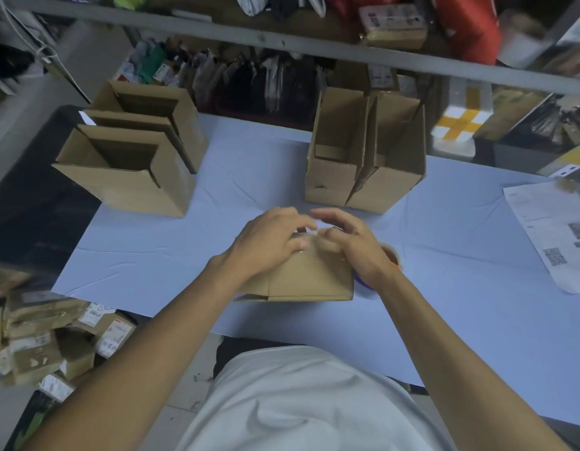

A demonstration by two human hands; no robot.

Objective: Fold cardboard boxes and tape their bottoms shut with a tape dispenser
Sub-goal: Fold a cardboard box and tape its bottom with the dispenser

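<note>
Atop the cardboard box [310, 276] — both hands [271, 237] [350, 244] pressing.

A printed sheet [555, 236] lies on the blue tablecloth [152, 255].

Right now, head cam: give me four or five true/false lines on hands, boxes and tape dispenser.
1. Both hands rest on top of the box nearest the person. True: left hand and right hand lie on its top.
2. The right hand holds the tape dispenser. False: the tape dispenser sits on the table behind that wrist.
3. Open-topped boxes stand at far left and far right. True.
4. The table cover is red. False: pale blue.
5. A printed sheet lies at the right edge. True.
</note>
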